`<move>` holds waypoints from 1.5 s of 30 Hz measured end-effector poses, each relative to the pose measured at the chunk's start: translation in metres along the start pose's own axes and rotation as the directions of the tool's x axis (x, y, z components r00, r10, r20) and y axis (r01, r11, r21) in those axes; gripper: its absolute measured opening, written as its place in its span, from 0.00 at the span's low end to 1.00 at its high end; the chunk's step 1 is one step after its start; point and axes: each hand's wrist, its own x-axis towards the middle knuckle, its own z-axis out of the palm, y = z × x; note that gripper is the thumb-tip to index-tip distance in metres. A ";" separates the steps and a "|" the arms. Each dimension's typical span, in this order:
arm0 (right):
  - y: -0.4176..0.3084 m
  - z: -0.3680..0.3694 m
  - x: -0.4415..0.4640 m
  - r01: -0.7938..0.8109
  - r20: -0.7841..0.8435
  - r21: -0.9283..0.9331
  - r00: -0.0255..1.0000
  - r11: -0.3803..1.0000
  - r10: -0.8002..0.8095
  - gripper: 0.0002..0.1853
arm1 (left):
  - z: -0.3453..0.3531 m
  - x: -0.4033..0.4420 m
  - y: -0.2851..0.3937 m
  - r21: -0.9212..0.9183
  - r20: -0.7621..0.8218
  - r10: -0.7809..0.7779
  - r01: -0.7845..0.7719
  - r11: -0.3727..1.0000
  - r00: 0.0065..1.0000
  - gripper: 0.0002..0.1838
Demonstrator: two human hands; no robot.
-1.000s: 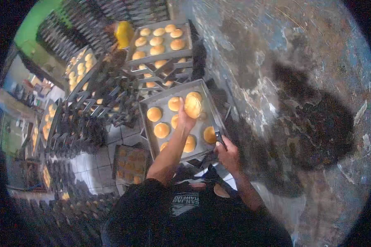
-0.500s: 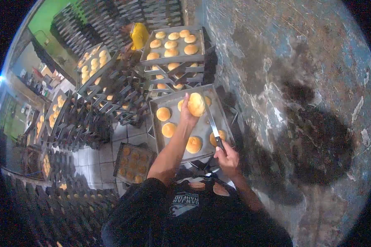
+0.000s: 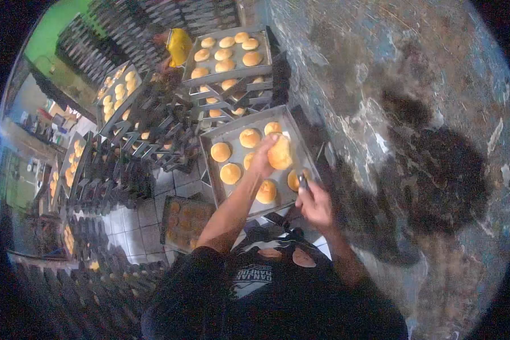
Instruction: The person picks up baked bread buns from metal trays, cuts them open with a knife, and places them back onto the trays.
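Note:
My left hand (image 3: 262, 159) grips a golden bread bun (image 3: 280, 152) above a metal baking tray (image 3: 211, 180). In my right hand (image 3: 315, 205) is a knife (image 3: 302, 182), held by its dark handle. The blade is blurred and points up toward the bun's right side; whether it touches the bun I cannot tell. On the tray around my hands lie several round buns, among them one at the left (image 3: 221, 151), one near the front (image 3: 266, 192) and one partly hidden beside the knife.
Behind the tray stands a stack of trays with buns (image 3: 226, 72). More stacked trays of buns (image 3: 119, 93) are at the left, near a person in a yellow shirt (image 3: 179, 47). A darker tray (image 3: 184, 224) lies on the tiled floor. A stained wall (image 3: 374, 113) rises at the right.
The bun in my left hand has turned and shifted right and slightly down over the tray. The knife blade, sharp before, is now blurred. The whole view has shifted a little.

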 end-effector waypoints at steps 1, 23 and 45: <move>-0.011 -0.004 0.010 -0.005 -0.008 0.001 1.000 1.000 0.005 0.16 | 0.014 -0.006 -0.004 0.019 -0.019 0.021 -0.021 1.000 1.000 0.18; 0.007 -0.002 -0.004 0.092 0.034 -0.163 0.996 0.982 -0.088 0.15 | -0.003 -0.022 -0.015 0.248 0.001 -0.014 0.013 0.969 1.000 0.39; 0.054 0.016 0.014 -0.334 0.092 -0.221 0.928 0.916 0.361 0.21 | -0.039 0.003 -0.052 0.051 -0.178 -0.143 0.154 0.987 0.974 0.33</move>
